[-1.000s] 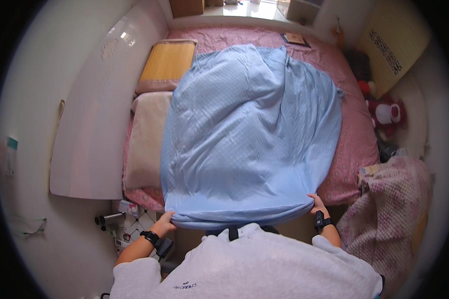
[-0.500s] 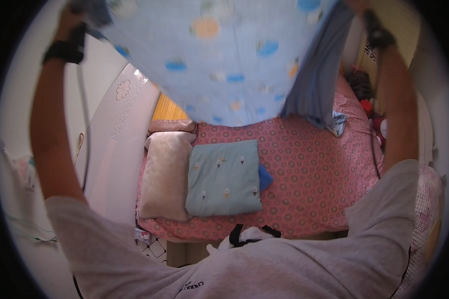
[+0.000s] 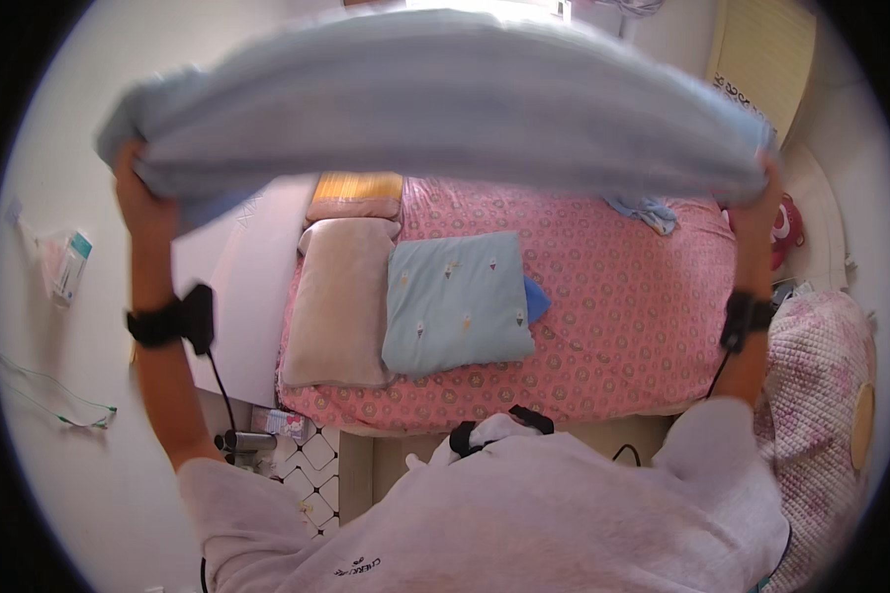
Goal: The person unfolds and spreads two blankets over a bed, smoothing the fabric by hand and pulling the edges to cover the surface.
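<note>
A light blue sheet (image 3: 445,109) is stretched wide in the air over the far half of the bed, sagging in an arch and blurred by motion. My left hand (image 3: 146,193) grips its left end, fingers closed round the fabric. At the opposite end, my right hand (image 3: 758,193) is closed on the other corner, partly smeared. Below lies the bed (image 3: 613,316) with its pink patterned cover. On it, a folded grey-green quilt (image 3: 458,301) rests beside a beige pillow (image 3: 338,306); a bit of blue cloth (image 3: 537,299) shows from under the quilt's right side.
A yellow-topped pillow (image 3: 359,195) lies at the far left of the bed, by the pale headboard (image 3: 232,287). Crumpled blue cloth (image 3: 648,212) sits at the far right. A red plush toy (image 3: 787,232) and a quilted purple-white cover (image 3: 821,395) are on the right.
Both hands have come down and closer, still gripping the sheet. Its patterned face, which hung over the far part of the bed, has swung up, and the plainer side now shows.
</note>
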The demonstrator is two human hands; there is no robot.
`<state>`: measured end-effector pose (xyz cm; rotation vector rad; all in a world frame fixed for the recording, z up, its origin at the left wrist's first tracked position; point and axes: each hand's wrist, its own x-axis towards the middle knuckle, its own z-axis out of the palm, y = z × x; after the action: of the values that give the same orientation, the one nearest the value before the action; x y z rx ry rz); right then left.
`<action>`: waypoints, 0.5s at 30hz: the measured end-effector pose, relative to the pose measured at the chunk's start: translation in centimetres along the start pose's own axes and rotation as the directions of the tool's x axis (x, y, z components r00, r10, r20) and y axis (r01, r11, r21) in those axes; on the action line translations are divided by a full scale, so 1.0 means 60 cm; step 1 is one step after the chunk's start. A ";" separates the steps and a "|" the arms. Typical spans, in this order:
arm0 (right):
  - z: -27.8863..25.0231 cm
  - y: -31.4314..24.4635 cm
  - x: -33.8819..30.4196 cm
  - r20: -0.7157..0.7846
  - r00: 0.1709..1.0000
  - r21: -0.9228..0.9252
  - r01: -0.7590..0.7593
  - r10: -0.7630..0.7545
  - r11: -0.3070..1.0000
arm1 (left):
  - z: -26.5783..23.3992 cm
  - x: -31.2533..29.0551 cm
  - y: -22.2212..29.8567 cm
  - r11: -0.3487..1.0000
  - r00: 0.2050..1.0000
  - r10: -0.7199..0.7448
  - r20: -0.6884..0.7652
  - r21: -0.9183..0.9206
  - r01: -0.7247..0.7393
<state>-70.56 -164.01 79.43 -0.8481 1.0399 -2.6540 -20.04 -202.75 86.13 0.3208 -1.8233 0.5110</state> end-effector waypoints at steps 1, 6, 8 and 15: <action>-0.013 0.011 -0.050 -0.026 0.999 -0.034 -0.019 0.018 0.999 | 0.007 -0.041 0.037 0.617 0.800 -0.589 0.110 -0.578 0.534; -0.165 0.105 -0.207 -0.189 0.925 -0.001 -0.335 0.329 0.942 | -0.022 -0.219 0.212 -0.562 0.003 -0.687 0.726 -0.534 0.631; -0.165 0.170 -0.243 -0.227 0.818 0.045 -0.533 0.529 0.845 | -0.039 -0.327 0.197 -0.652 -0.078 -0.592 0.802 -0.420 0.631; -0.288 0.303 -0.356 -0.405 0.551 0.131 -0.755 0.729 0.643 | 0.013 -0.618 0.202 -0.791 -0.556 -0.510 0.657 -0.103 0.604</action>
<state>-63.59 -160.24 47.48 0.2228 1.2103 -2.0545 -14.97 -193.97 48.44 1.3907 -0.6176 -1.8384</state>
